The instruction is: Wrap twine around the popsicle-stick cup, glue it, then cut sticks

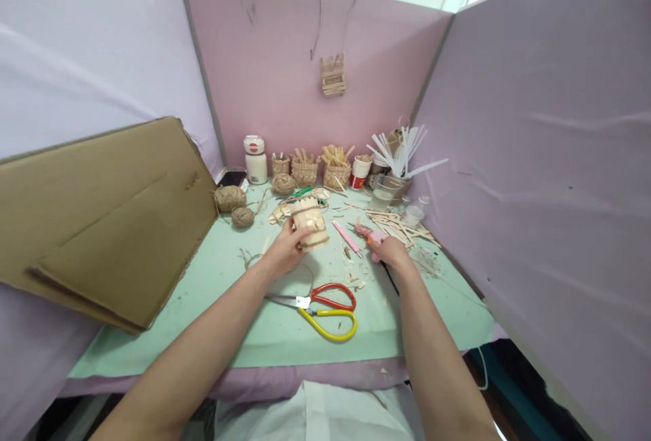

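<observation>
My left hand [285, 249] is closed around a small round holder [311, 225] built of pale wooden craft sticks, with twine bands near its top and bottom and a pale flower-like piece on its side. My right hand [390, 251] grips a pink hot glue gun [370, 233] with an orange trigger; its nozzle points left and a black cord trails below. Between the hands lies a pink pen-like tool [346, 238] with a metal tip. Scissors [325, 312] with one red and one yellow handle rest in front of the holder, their blades partly hidden by my left arm.
Twine balls [230, 198] sit at the left beside a large cardboard sheet [112, 224]. Stick-filled holders [336, 175], a white bottle [255, 164] and a paper cup [360, 173] line the back. Loose sticks [399, 226] lie at right, near white glue sticks [401, 149].
</observation>
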Demonstrator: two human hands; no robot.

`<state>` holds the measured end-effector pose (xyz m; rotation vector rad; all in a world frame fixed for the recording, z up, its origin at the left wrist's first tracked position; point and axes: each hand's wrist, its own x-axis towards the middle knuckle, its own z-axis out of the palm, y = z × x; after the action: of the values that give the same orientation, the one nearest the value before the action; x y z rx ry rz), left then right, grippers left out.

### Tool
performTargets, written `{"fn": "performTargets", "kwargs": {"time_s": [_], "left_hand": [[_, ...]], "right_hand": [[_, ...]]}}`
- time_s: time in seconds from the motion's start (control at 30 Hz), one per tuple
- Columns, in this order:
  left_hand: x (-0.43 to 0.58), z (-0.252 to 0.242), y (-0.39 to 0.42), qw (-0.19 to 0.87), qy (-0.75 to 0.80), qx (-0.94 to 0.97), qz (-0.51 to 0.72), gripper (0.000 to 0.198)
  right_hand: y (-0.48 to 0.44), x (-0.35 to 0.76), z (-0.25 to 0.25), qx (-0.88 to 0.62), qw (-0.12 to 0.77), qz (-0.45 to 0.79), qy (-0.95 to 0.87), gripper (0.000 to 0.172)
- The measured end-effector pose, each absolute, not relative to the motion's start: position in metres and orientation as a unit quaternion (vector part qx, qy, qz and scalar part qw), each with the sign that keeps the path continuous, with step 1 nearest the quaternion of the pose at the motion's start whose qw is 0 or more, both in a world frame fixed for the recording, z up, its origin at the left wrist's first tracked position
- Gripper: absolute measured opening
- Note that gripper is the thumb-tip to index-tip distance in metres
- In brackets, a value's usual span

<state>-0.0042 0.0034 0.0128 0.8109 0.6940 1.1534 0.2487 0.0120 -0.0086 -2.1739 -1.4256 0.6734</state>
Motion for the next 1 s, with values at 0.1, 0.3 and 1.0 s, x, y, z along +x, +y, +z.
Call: {"fn": "performTargets", "kwargs": {"time_s": [0.1,0.3,1.0], "left_hand": [[-0.009,0.015,0.005,0.714,0.301,0.360,0.520,0.053],[-0.019,0.018,0.012,0.709,0.278,0.343,0.550,0.053],[-0.026,0.015,0.019,0.677,0.274,0.379,0.568,0.052]], "right_hand": [[0.003,0.246,-0.006,-0.771,0.284,0.279,-0.496,0.032],[-0.017,0.234,0.003,-0.711,0.394,0.340,-0.472,0.022],[-0.080,0.180,0.022,-0.484,0.517,0.417,-0.569,0.030]]}}
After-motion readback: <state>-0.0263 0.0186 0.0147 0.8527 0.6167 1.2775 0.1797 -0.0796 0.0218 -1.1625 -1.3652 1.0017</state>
